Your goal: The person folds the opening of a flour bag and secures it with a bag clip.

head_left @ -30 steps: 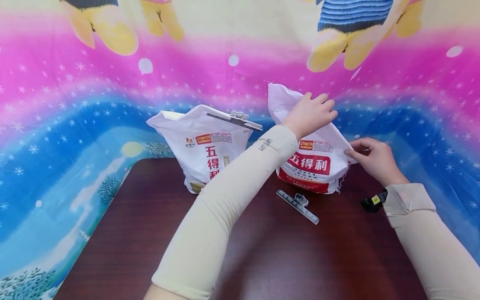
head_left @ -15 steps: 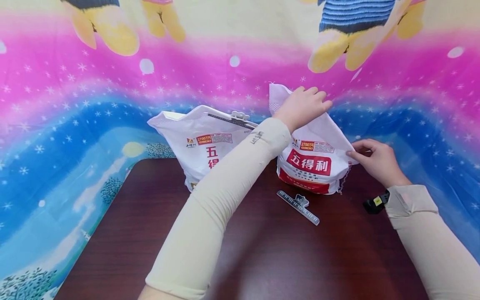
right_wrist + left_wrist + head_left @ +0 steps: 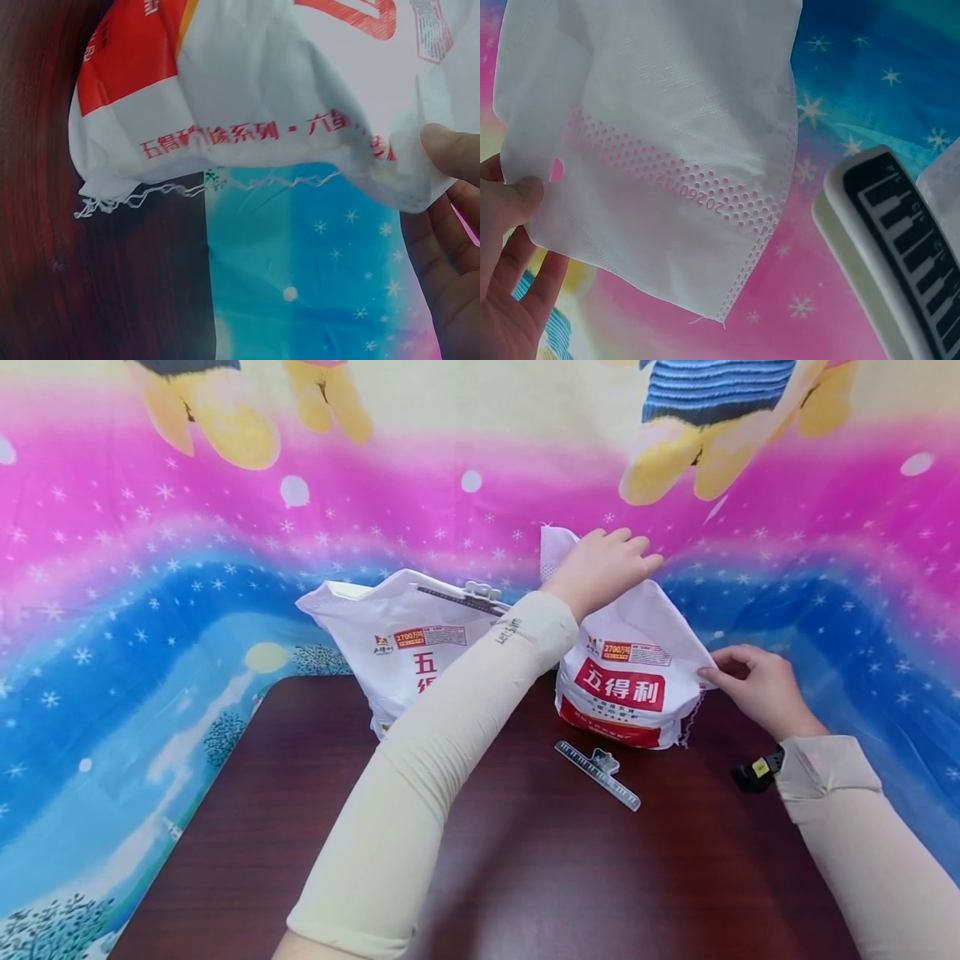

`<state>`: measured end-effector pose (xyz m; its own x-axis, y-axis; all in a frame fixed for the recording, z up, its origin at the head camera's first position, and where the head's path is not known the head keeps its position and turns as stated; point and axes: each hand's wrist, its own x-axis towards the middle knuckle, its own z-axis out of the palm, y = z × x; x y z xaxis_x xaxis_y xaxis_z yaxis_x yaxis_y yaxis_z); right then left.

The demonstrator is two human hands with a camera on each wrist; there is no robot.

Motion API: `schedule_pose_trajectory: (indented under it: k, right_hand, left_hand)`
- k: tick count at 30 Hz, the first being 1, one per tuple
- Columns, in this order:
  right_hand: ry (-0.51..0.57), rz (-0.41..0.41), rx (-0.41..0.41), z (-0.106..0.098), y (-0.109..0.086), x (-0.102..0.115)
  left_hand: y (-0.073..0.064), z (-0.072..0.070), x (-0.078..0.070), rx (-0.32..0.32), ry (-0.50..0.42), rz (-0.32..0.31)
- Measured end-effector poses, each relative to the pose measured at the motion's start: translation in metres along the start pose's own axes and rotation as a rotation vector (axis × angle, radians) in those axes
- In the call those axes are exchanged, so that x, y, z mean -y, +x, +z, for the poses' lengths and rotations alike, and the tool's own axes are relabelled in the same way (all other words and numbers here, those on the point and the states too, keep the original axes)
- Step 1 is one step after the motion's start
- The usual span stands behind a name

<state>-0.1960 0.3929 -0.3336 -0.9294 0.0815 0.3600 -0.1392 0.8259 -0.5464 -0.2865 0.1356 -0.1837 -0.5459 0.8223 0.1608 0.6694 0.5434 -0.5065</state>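
A white woven flour bag point(image 3: 621, 685) with red print stands at the back right of the table. My left hand point(image 3: 600, 568) reaches across and pinches its top edge, as the left wrist view shows with thumb point(image 3: 526, 196) against the fabric. At the bag's right side my right hand point(image 3: 761, 687) pinches a fold between thumb and fingers; in the right wrist view loose stitching thread point(image 3: 247, 182) hangs along that side. A clear ruler-shaped bag clip point(image 3: 598, 774) with piano-key markings lies on the table in front of the bag.
To the left stands a second white bag point(image 3: 375, 635), partly hidden behind my left sleeve point(image 3: 420, 793). Another clip point(image 3: 468, 599) is fastened along its top edge. Behind the dark wooden table point(image 3: 525, 877) hangs a printed backdrop point(image 3: 420, 502).
My left hand has shifted slightly left along the top of the bag. The right hand keeps its pinch, and the bag's right side is drawn a little further right.
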Motion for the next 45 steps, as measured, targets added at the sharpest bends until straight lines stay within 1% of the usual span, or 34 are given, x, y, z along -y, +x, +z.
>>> schedule_pose_trajectory:
  k: [3, 7, 9, 12, 16, 17, 20, 23, 25, 27, 30, 32, 35, 38, 41, 45]
  right_hand:
    - [-0.012, 0.009, 0.005, 0.0, -0.002, -0.004]
    - [-0.018, 0.002, 0.0, 0.0, -0.002, -0.007]
    - [-0.016, -0.003, -0.004, -0.001, -0.002, -0.007]
    - [-0.021, -0.009, -0.005, 0.0, -0.001, -0.007]
    - [-0.022, -0.012, -0.003, 0.0, 0.0, -0.007]
    - [-0.02, -0.012, -0.003, 0.0, 0.0, -0.007]
    - [-0.023, -0.004, -0.005, 0.0, 0.0, -0.007]
    - [-0.019, -0.008, -0.005, 0.0, 0.0, -0.007]
    - [-0.017, -0.012, -0.007, 0.0, 0.0, -0.007]
    - [-0.015, -0.015, -0.009, 0.0, 0.0, -0.007]
    - [-0.021, -0.013, -0.01, 0.0, 0.0, -0.006]
    - [-0.026, -0.008, -0.006, 0.001, -0.001, -0.006]
    - [-0.03, -0.002, 0.001, 0.003, -0.002, -0.005]
    - [-0.033, -0.002, 0.001, 0.003, -0.003, -0.005]
    - [-0.035, -0.005, 0.0, 0.003, -0.004, -0.004]
    - [-0.026, -0.005, 0.006, 0.002, -0.005, -0.004]
  left_hand:
    - [0.001, 0.0, 0.002, 0.007, -0.015, -0.01]
    - [0.002, -0.001, 0.005, 0.001, -0.054, -0.016]
    - [0.001, -0.002, 0.008, -0.006, -0.095, -0.024]
    - [-0.001, -0.006, 0.014, -0.004, -0.184, -0.042]
    - [-0.004, -0.013, 0.02, -0.008, -0.333, -0.057]
    - [-0.005, -0.014, 0.021, -0.007, -0.393, -0.069]
    - [-0.008, -0.02, 0.024, 0.001, -0.614, -0.143]
    - [-0.011, -0.024, 0.026, 0.006, -0.811, -0.24]
    - [-0.014, -0.027, 0.028, 0.007, -0.839, -0.261]
    - [-0.016, -0.03, 0.029, 0.011, -0.832, -0.259]
    - [-0.019, -0.032, 0.032, 0.018, -0.782, -0.223]
    - [-0.02, -0.033, 0.033, 0.03, -0.777, -0.207]
    - [-0.021, -0.036, 0.034, 0.059, -0.782, -0.188]
    - [-0.022, -0.039, 0.034, 0.092, -0.817, -0.195]
    - [-0.022, -0.041, 0.034, 0.107, -0.793, -0.175]
    - [-0.022, -0.042, 0.034, 0.114, -0.783, -0.162]
